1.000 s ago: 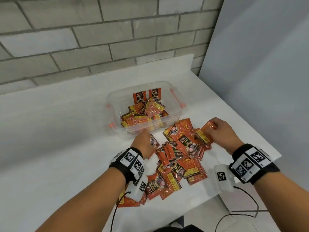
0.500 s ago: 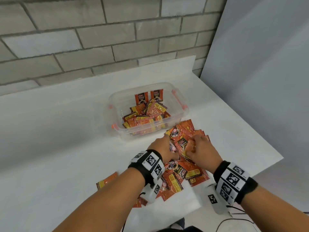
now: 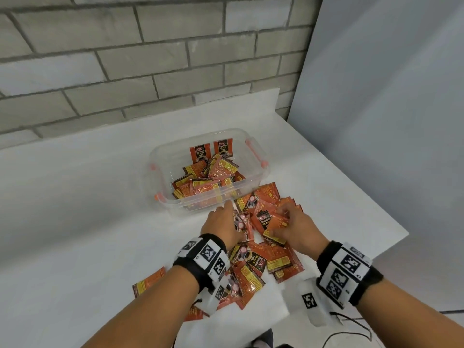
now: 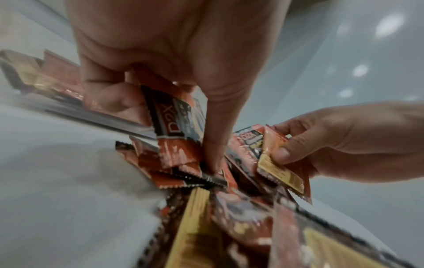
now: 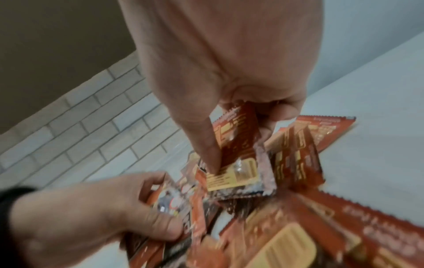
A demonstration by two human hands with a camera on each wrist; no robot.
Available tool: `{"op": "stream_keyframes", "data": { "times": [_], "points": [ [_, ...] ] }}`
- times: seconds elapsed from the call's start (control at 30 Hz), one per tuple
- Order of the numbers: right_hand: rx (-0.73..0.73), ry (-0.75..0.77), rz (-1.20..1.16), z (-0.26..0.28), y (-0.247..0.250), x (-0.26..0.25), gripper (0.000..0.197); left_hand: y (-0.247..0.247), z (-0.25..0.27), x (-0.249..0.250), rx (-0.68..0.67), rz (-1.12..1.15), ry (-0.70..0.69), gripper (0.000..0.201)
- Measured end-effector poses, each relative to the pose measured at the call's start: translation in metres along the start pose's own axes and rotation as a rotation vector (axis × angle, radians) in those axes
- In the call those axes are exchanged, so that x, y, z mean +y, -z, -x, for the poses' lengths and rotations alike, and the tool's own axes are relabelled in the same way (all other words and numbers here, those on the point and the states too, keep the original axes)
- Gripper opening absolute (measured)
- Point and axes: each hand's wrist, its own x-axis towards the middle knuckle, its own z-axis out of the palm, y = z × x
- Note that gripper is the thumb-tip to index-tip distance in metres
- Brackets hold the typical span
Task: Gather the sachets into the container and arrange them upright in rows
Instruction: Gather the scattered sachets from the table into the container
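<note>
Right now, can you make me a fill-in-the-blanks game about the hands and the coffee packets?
1. Two sachets stand upright against the far wall of the clear ____.
2. The left hand and right hand each grip ____ from the pile.
3. The pile lies on the white ____.
4. The wall behind the table is made of grey ____.

Missing words: container; sachets; table; bricks

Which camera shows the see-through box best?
The head view: the whole container shows there, sachets heaped inside. The left wrist view shows only a blurred streak; the right wrist view, a faint clear edge.
</note>
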Motion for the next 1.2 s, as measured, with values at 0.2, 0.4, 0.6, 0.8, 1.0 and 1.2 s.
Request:
{"op": "stream_keyframes", "data": {
  "times": [0.2,0.4,0.6,0.8,1.0,1.2],
  "points": [
    [0.002,-0.109,-0.282,-0.004,0.034,0.013,0.047,0.015,0.001,-0.016,0.021,0.192,0.026,0.072],
    [-0.074,-0.083,-0.105,-0.011,0.023,0.015,0.051,0.011,0.0,0.008,-0.115,0.212,-0.177,0.08],
    [-0.085,0.01,0.219,-0.003,-0.002,0.009,0.035,0.002,-0.021,0.027,-0.2,-0.021,-0.264,0.09],
    [-0.007,-0.018,0.344,-0.005,-0.013,0.01,0.05,-0.005,-0.035,0.028,-0.226,-0.121,-0.264,0.096],
    [0.04,-0.017,0.105,-0.004,-0.003,0.013,0.033,-0.006,-0.034,0.03,-0.065,-0.075,-0.252,0.073],
    [0.009,-0.085,-0.215,-0.002,0.012,0.02,0.032,-0.007,-0.029,0.025,0.021,-0.062,-0.244,0.06]
  ]
}}
